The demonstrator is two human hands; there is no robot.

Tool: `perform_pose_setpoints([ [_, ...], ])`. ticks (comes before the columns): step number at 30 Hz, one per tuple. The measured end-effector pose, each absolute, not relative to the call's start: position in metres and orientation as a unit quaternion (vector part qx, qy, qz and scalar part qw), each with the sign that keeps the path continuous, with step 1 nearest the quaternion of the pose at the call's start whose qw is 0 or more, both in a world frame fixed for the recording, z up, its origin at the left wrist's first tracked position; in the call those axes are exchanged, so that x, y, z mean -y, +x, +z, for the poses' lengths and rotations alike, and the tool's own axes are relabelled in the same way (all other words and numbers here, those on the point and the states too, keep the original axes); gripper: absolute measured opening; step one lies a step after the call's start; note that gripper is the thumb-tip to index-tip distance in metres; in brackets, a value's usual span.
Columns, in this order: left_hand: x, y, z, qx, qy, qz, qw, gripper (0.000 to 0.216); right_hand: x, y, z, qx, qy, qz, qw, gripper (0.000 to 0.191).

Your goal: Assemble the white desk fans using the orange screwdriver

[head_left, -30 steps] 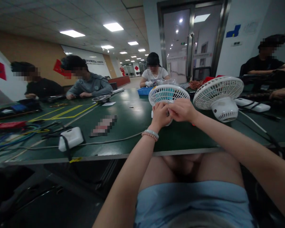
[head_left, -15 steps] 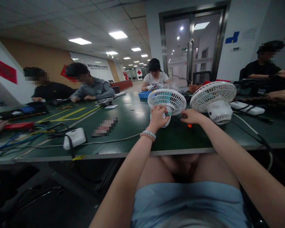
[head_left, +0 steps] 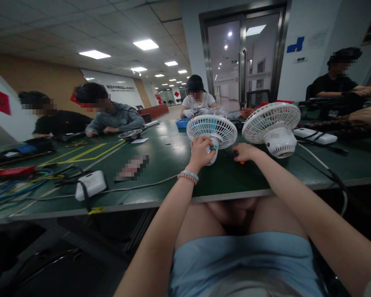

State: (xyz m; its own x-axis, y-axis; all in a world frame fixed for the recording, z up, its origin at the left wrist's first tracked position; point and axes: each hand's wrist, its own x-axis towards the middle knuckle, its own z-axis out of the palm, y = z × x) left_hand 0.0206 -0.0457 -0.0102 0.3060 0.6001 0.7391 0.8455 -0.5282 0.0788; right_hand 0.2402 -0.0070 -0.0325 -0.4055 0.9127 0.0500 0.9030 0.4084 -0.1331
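Note:
My left hand point(head_left: 199, 152) is closed around the back housing of a small white desk fan point(head_left: 212, 130) with a teal hub, which stands on the green table point(head_left: 235, 179). My right hand point(head_left: 243, 152) rests on the table just right of that fan, fingers curled over a small tool with an orange tip point(head_left: 242, 162); most of the tool is hidden. A second white fan point(head_left: 271, 123) stands tilted just beyond my right hand.
A white box with a cable point(head_left: 90, 184) lies at the left near the table edge, beside coloured wires point(head_left: 21, 181). A white power strip point(head_left: 311, 134) and black cables lie at the right. A blue tray point(head_left: 183, 122) sits behind the fans. Several people sit around the table.
My right hand left the fan's back, where both hands were together, and came down onto the table on the orange-tipped tool. My left hand stayed on the fan.

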Motion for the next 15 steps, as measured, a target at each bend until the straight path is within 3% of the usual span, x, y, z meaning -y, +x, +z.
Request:
perform_pose_setpoints([
  [10, 0.0461, 0.0207, -0.0101, 0.454, -0.791, -0.375, 0.166, 0.013, 0.0124, 0.2376, -0.0292, 0.832, -0.537, 0.109, 0.082, 0.021],
  [15, 0.0471, 0.021, -0.0085, 0.463, -0.79, -0.369, 0.161, 0.012, 0.0099, 0.2411, -0.0279, 0.818, -0.514, 0.185, 0.177, 0.012],
])
